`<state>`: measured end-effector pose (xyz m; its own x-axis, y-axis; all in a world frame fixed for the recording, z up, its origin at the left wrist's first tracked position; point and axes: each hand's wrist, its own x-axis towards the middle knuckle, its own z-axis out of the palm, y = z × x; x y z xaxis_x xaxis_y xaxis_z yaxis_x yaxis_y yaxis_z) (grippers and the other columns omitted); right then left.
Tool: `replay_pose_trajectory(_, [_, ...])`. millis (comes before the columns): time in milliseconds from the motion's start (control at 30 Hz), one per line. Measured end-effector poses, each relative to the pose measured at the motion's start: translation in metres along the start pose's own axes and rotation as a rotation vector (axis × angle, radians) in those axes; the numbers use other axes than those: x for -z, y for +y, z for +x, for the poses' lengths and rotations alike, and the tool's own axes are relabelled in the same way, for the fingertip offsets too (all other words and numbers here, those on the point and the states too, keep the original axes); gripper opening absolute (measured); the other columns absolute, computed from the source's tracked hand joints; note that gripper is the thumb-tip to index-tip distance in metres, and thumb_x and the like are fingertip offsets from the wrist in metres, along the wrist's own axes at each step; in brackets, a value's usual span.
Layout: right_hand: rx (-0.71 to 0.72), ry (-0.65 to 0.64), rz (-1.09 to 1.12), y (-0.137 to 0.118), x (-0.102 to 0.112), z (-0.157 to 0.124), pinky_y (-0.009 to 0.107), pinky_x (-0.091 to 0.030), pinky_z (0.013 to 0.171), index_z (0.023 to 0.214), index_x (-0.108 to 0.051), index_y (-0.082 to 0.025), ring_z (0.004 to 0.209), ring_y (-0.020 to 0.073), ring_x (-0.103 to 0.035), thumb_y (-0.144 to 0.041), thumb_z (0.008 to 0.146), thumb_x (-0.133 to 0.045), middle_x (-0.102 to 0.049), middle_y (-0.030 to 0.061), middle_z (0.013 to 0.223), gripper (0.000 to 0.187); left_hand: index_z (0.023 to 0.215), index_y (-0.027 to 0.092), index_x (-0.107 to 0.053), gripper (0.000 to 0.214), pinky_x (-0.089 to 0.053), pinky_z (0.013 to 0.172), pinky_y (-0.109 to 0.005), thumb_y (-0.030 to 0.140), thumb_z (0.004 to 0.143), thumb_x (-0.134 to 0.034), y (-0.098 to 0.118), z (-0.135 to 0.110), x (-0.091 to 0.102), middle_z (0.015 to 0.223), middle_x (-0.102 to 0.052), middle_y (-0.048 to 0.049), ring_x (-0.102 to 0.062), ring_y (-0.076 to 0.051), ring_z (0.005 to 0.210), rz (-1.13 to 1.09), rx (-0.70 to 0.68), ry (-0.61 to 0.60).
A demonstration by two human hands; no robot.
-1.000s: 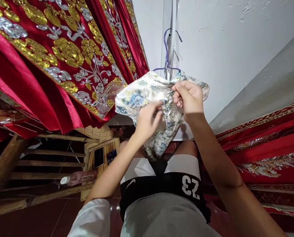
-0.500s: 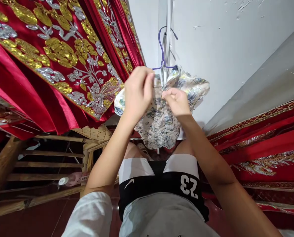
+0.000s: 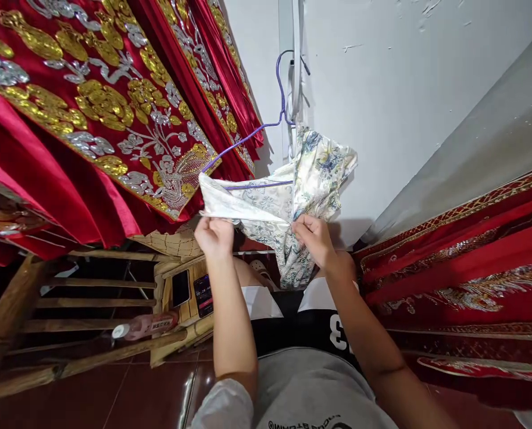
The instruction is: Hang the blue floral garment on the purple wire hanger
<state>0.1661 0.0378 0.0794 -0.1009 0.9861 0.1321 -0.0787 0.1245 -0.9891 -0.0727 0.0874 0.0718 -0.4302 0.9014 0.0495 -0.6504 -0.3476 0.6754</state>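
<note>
A floral cream and blue garment (image 3: 301, 196) hangs from a purple wire hanger (image 3: 266, 125) hooked on a pipe against the white wall. My left hand (image 3: 214, 234) is closed on the garment's left lower edge and pulls it out to the left. My right hand (image 3: 316, 237) pinches the bunched cloth at the middle, just below the hanger bar.
Red cloth with gold and silver embroidery (image 3: 91, 107) hangs at the left, more red embroidered cloth (image 3: 462, 268) at the right. A bamboo bench (image 3: 96, 310) holds a pink bottle (image 3: 143, 326) and two phones (image 3: 192, 292). Red tiled floor (image 3: 114, 399) lies below.
Both hands have dropped from the garment's top near the hanger hook to its lower edge. The left hand has drawn the cloth out leftward, and the hanger's left arm now shows.
</note>
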Motion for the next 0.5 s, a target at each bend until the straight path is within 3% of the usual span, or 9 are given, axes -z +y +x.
replay_pose_trajectory(133, [-0.054,0.146,0.162,0.009,0.006,-0.011,0.027,-0.024,0.048,0.060,-0.048,-0.023,0.045,0.0090,-0.030,-0.042,0.077,-0.067,-0.036,-0.0069,0.047,0.032,0.118,0.013,-0.067,0.045,-0.053,0.105,-0.036,0.012,0.096,-0.028,-0.049,-0.036,0.001,0.103,-0.078,-0.0120,-0.070,-0.020,0.115,-0.164,0.198,0.151])
replay_pose_trajectory(267, [-0.103,0.192,0.136,0.009,0.030,-0.027,0.027,-0.018,0.047,0.059,-0.046,-0.023,0.045,0.0085,-0.024,-0.042,0.076,-0.067,-0.032,-0.0075,0.048,0.032,0.110,0.016,-0.069,0.036,-0.051,0.106,-0.034,0.013,0.094,-0.036,-0.074,-0.061,0.008,0.109,-0.078,-0.0112,-0.070,-0.018,0.116,-0.154,0.285,0.101])
replay_pose_trajectory(400, [-0.277,-0.008,-0.097,0.011,0.062,-0.042,0.026,-0.016,0.049,0.057,-0.048,-0.022,0.048,0.0082,-0.021,-0.045,0.076,-0.068,-0.031,-0.0072,0.051,0.036,0.099,0.019,-0.066,0.019,-0.050,0.105,-0.037,0.025,0.094,-0.049,-0.070,-0.077,0.005,0.108,-0.077,-0.0094,-0.069,-0.021,0.114,-0.124,0.284,-0.055])
replay_pose_trajectory(500, [-0.353,-0.181,-0.303,0.015,0.076,-0.047,0.026,-0.021,0.050,0.058,-0.053,-0.020,0.051,0.0087,-0.027,-0.053,0.076,-0.072,-0.035,-0.0064,0.053,0.043,0.083,0.020,-0.056,0.013,-0.054,0.092,-0.033,0.031,0.091,-0.058,-0.063,-0.089,-0.007,0.088,-0.070,-0.0052,-0.070,-0.018,0.091,-0.073,0.254,-0.166])
